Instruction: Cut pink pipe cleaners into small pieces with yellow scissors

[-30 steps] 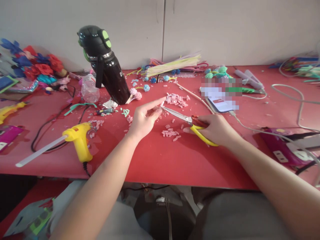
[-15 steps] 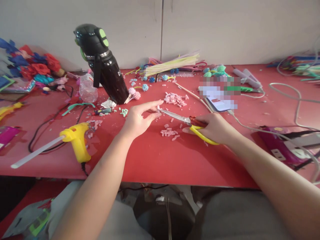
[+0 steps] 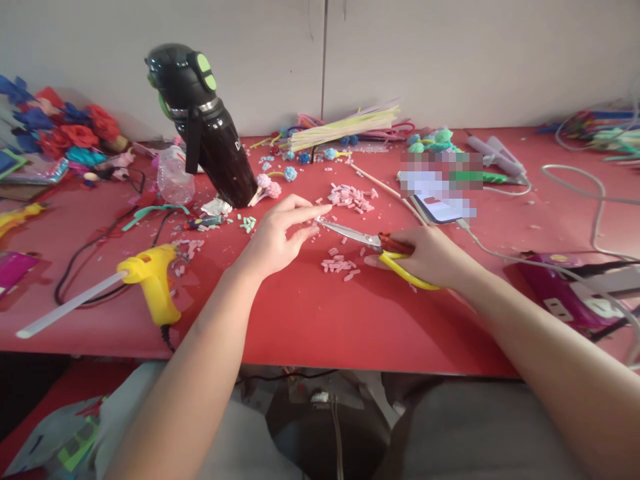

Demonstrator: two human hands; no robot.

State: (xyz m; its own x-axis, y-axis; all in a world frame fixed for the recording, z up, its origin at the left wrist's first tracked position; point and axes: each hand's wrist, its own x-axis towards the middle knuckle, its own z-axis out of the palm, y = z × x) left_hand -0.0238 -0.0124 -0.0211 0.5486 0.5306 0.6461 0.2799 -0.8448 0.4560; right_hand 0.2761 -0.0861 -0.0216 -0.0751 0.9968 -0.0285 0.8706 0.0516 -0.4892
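Observation:
My right hand (image 3: pixel 430 257) is closed around the yellow and dark red handles of a pair of scissors (image 3: pixel 353 233). The blades point left and look nearly shut. Their tips reach the fingertips of my left hand (image 3: pixel 280 237). Between its thumb and forefinger is a small pale pink piece (image 3: pixel 318 219), mostly hidden and too blurred to make out well. A heap of short pink pieces (image 3: pixel 351 197) lies just behind the blades. A smaller group of pink pieces (image 3: pixel 339 263) lies in front of them on the red tabletop (image 3: pixel 310 327).
A yellow glue gun (image 3: pixel 155 277) with a long glue stick lies at left. Behind it leans a black bottle (image 3: pixel 215 133). A phone (image 3: pixel 437 203) on a cable rests at right, near a purple box (image 3: pixel 565 287). Pale fuzzy stems (image 3: pixel 345 130) are bundled at the back.
My left hand has shifted slightly, its thumb drawn back a little from the scissor tips. The right hand and scissors stay almost in place.

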